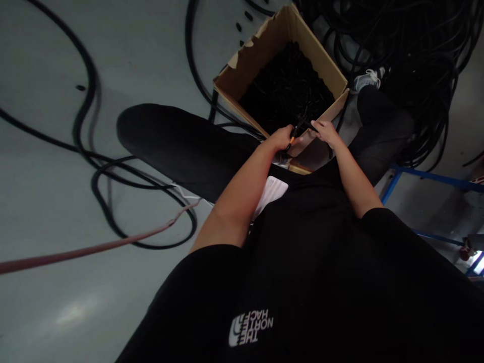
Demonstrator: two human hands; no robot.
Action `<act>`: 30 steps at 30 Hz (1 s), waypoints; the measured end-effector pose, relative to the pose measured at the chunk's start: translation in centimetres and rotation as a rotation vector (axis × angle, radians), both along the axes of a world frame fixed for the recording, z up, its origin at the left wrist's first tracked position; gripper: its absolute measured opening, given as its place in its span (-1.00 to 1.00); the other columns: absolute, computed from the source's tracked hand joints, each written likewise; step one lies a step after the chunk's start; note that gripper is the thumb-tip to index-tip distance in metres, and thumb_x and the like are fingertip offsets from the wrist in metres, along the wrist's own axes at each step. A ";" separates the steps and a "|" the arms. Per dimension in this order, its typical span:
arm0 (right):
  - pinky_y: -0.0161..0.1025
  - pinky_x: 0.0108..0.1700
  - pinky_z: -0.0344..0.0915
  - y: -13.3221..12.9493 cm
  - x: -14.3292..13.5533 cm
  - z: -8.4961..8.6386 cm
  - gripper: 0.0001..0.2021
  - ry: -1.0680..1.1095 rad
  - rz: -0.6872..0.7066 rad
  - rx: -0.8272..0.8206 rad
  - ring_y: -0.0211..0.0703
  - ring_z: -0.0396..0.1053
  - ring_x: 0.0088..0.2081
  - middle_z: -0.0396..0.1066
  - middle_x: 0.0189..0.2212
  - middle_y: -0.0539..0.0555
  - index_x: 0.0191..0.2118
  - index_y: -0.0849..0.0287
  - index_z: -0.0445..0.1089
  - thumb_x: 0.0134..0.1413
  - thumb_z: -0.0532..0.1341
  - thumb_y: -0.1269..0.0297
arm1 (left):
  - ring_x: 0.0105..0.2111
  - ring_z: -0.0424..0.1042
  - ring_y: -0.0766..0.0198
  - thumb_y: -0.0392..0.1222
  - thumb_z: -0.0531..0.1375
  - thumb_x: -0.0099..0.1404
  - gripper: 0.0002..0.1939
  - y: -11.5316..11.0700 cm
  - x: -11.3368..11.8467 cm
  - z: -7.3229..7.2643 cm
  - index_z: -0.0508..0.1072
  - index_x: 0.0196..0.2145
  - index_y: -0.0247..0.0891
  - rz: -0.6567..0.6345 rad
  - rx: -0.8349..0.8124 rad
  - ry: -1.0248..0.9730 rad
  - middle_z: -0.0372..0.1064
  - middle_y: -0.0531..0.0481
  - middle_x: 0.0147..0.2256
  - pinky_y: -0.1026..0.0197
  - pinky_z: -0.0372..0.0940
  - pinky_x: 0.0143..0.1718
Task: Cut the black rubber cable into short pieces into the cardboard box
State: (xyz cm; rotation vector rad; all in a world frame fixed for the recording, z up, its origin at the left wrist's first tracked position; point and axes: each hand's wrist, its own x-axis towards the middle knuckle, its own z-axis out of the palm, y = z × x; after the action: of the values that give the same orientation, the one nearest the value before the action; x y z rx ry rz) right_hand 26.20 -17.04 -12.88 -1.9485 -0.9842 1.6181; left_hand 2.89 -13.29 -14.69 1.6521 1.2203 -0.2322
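My left hand (283,137) is closed round an orange-and-black handled tool (291,140), which looks like pliers or cutters. Its jaws are too dark to make out. Just to the right, my right hand (325,132) pinches a black hose (312,127) whose end reaches toward the tool. Both hands are over the near edge of an open cardboard box (260,45). Inside it lies a heap of short black pieces (291,88), probably cut hose.
Long black hoses (85,106) loop over the grey floor (49,201) on the left, with a reddish hose (94,249) crossing them. A large tangle of black hose (412,65) fills the upper right. A blue metal frame (438,176) stands at right. My legs straddle the box.
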 end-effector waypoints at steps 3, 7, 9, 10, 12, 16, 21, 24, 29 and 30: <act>-0.38 -0.50 0.11 0.0 0.0 0.0 -0.46 -0.001 -0.016 -0.021 -0.32 0.11 -0.55 0.18 -0.60 -0.14 -0.30 0.13 0.45 0.85 0.46 0.03 | 0.39 0.71 -0.54 0.39 0.49 0.51 -0.24 0.0 0.0 0.2 0.71 0.29 -0.35 -0.030 0.010 0.002 0.77 -0.50 0.28 -0.16 0.57 0.42; -0.42 -0.52 0.03 -0.1 0.2 -0.3 -0.47 -0.012 -0.030 -0.041 -0.37 0.07 -0.56 0.21 -0.61 -0.12 -0.29 0.18 0.48 0.95 0.30 0.20 | 0.36 0.73 -0.59 0.46 0.50 0.48 -0.20 0.0 0.0 -0.2 0.73 0.25 -0.35 -0.023 0.021 0.003 0.77 -0.50 0.24 -0.17 0.59 0.38; -0.42 -0.55 -0.01 -0.1 0.4 -0.7 -0.47 -0.010 -0.027 -0.055 -0.36 0.05 -0.58 0.18 -0.62 -0.14 -0.29 0.16 0.47 0.92 0.36 0.13 | 0.35 0.72 -0.60 0.54 0.51 0.44 -0.15 0.0 0.0 -0.3 0.74 0.24 -0.33 -0.007 0.031 0.010 0.79 -0.49 0.21 -0.17 0.60 0.35; -0.41 -0.56 -0.03 -0.1 0.5 -1.0 -0.47 -0.004 -0.022 -0.055 -0.35 0.05 -0.58 0.17 -0.63 -0.14 -0.29 0.15 0.47 0.89 0.41 0.06 | 0.34 0.72 -0.61 0.56 0.52 0.42 -0.13 0.1 0.0 -0.3 0.75 0.24 -0.31 -0.002 0.035 0.013 0.80 -0.48 0.20 -0.17 0.61 0.34; -0.38 -0.59 -0.05 -0.1 0.7 -1.3 -0.46 0.010 -0.010 -0.048 -0.32 0.06 -0.59 0.15 -0.63 -0.14 -0.28 0.12 0.48 0.82 0.48 -0.04 | 0.34 0.71 -0.61 0.58 0.53 0.39 -0.12 0.1 0.0 -0.2 0.76 0.23 -0.29 0.004 0.036 0.014 0.81 -0.47 0.16 -0.17 0.61 0.32; -0.37 -0.59 -0.02 -0.3 1.1 -1.6 -0.49 0.006 0.005 -0.062 -0.30 0.06 -0.60 0.15 -0.62 -0.12 -0.29 0.12 0.50 0.82 0.46 0.02 | 0.32 0.71 -0.59 0.53 0.56 0.34 -0.14 0.2 -0.1 -0.1 0.78 0.21 -0.29 0.020 0.030 0.017 0.81 -0.43 0.11 -0.13 0.60 0.28; -0.40 -0.59 -0.05 -0.3 1.6 -1.5 -0.49 0.040 0.006 -0.087 -0.34 0.04 -0.60 0.22 -0.61 -0.11 -0.29 0.14 0.51 0.85 0.45 0.05 | 0.12 0.73 -0.40 0.57 0.51 0.32 -0.22 0.4 -0.5 -0.6 0.80 0.00 -0.26 0.005 0.088 -0.029 0.77 -0.30 -0.10 -0.04 0.57 0.12; -0.42 -0.59 -0.04 -0.3 1.7 -1.4 -0.49 0.059 -0.004 -0.083 -0.36 0.03 -0.61 0.23 -0.62 -0.12 -0.29 0.14 0.52 0.86 0.43 0.06 | -0.06 0.67 -0.25 0.61 0.44 0.34 -0.25 0.5 -0.6 -0.8 0.76 -0.18 -0.24 -0.002 0.130 -0.062 0.67 -0.20 -0.28 -0.01 0.49 -0.03; -0.42 -0.59 -0.06 -0.3 1.6 -1.5 -0.49 0.045 -0.023 -0.086 -0.34 0.04 -0.61 0.21 -0.65 -0.11 -0.28 0.14 0.54 0.93 0.32 0.15 | -0.23 0.58 -0.10 0.59 0.45 0.36 -0.29 0.4 -0.4 -0.1 0.65 -0.39 -0.18 0.009 0.103 -0.060 0.44 -0.09 -0.49 0.03 0.36 -0.18; -0.42 -0.59 -0.06 -0.3 1.5 -1.5 -0.50 0.046 -0.033 -0.082 -0.33 0.05 -0.61 0.22 -0.64 -0.12 -0.28 0.13 0.52 0.90 0.37 0.12 | -0.25 0.57 -0.09 0.58 0.45 0.37 -0.30 0.3 -0.4 0.0 0.63 -0.41 -0.16 0.009 0.082 -0.057 0.43 -0.08 -0.51 0.03 0.36 -0.19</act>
State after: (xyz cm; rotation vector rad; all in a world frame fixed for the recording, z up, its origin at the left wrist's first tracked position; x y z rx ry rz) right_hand 27.73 -17.37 -14.33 -1.9602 -0.8769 1.7021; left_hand 2.48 -12.98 -14.64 1.7120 1.2083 -0.1304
